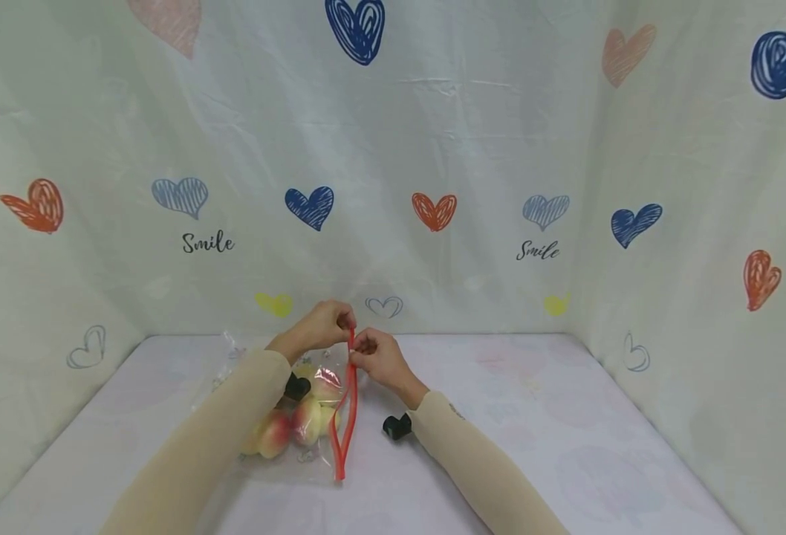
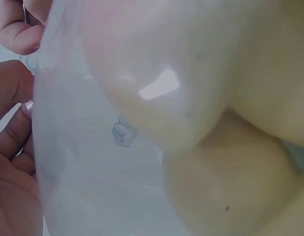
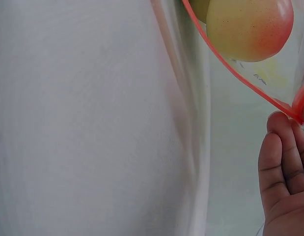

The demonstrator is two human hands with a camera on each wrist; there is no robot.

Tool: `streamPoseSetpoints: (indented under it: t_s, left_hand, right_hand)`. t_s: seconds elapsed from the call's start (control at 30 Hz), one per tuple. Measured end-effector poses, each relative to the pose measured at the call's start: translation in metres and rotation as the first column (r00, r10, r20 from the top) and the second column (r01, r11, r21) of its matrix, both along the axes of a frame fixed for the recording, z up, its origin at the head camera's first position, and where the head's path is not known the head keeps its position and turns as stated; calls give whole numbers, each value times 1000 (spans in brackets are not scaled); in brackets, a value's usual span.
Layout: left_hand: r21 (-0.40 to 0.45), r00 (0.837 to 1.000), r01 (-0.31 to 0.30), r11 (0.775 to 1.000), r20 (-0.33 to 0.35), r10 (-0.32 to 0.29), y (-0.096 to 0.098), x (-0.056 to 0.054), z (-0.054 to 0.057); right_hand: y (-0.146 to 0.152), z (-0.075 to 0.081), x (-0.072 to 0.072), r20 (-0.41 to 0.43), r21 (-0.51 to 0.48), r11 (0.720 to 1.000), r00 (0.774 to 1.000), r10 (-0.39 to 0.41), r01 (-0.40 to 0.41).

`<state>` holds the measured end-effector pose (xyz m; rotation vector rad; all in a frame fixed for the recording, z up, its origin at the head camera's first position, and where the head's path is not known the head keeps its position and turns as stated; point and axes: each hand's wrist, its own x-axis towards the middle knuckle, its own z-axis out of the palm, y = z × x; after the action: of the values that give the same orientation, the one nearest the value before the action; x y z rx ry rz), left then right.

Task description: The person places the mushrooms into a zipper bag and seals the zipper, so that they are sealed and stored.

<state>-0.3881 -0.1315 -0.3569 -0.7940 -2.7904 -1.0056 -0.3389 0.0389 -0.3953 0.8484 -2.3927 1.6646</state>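
A clear zip bag (image 1: 316,464) with a red zip edge (image 1: 349,416) lies on the table, its mouth toward the right. Inside are several yellow-and-red peaches (image 1: 307,421), one peach (image 3: 250,29) showing close up in the right wrist view. At the far end of the red edge, my left hand (image 1: 322,325) pinches the strip. Just nearer along it, my right hand (image 1: 381,360) pinches the same strip between thumb and fingers. Toward the near end the two red strips stand apart. In the left wrist view the bag film and pale peaches (image 2: 156,73) fill most of the picture.
A white table (image 1: 500,446) spreads around the bag. Behind it hangs a white curtain (image 1: 473,148) printed with hearts. A black wrist-camera piece (image 1: 397,426) sits by the right sleeve, another black piece (image 1: 296,387) by the left wrist.
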Motion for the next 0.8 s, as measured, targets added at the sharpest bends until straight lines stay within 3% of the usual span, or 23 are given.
streamPoseSetpoints:
  t_s: [0.33, 0.8]
  left_hand:
    - [12, 1000, 12, 1000, -13, -12, -2, 0, 0]
    - [13, 1000, 1, 1000, -11, -1, -2, 2, 1]
  right_hand:
    - [-1, -6, -1, 10, -20, 999, 1000, 25, -25]
    - [0, -1, 8, 26, 9, 1000, 1000, 17, -18]
